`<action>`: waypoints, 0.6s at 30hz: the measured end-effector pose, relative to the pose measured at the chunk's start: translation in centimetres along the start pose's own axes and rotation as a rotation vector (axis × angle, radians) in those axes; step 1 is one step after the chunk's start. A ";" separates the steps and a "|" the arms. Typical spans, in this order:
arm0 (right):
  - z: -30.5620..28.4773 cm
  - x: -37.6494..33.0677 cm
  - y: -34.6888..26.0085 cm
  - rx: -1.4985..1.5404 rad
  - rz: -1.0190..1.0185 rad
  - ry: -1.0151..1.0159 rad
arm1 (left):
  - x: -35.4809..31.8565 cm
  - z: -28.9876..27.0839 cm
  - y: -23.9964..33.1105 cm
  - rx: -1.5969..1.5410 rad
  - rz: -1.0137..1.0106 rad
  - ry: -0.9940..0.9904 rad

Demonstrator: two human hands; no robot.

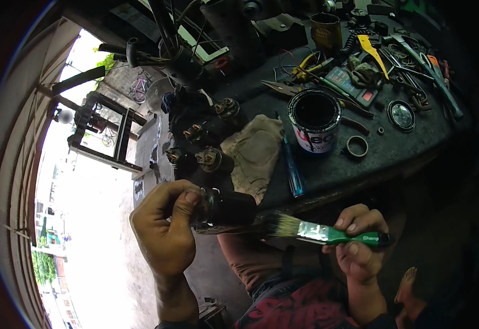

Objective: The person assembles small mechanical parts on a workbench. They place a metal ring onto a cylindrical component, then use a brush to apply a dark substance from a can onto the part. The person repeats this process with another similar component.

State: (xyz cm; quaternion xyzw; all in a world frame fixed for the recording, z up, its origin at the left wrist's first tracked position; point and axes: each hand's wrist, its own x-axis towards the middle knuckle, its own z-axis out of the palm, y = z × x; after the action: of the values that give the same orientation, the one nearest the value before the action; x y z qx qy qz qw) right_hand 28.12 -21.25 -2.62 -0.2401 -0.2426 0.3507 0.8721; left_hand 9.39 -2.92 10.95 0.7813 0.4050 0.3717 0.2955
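My left hand (168, 225) is closed around the terminal end of a black cylindrical solenoid (231, 207), held sideways above my lap. My right hand (360, 236) grips the green handle of a paintbrush (313, 232). The brush's pale bristles, dark at the tip, point left toward the solenoid's lower right; whether they touch it I cannot tell. Beyond them an open can of black paint (316, 140) stands on the dark workbench (376, 134). Several similar solenoids with copper-coloured terminals, one of them the near solenoid (214, 160), stand at the bench's left side.
A stained cloth or sheet (256, 151) lies left of the can, beside a blue-handled screwdriver (294, 172). To the right are a metal ring (356, 146) and a round lid (401, 115). Pliers (283, 88), a multimeter (354, 85) and other tools crowd the back. A bare foot (406, 285) shows at lower right.
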 end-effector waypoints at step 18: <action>0.7 2.0 0.5 -0.548 -0.231 -0.355 | 0.1 0.5 0.0 -0.147 -0.097 -0.106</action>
State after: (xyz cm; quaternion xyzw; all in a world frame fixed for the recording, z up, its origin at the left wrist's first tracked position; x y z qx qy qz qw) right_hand 28.68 -19.30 -1.86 -0.3714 -0.5014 0.2077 0.7533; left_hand 9.87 -2.87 10.66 0.7554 0.3979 0.3440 0.3908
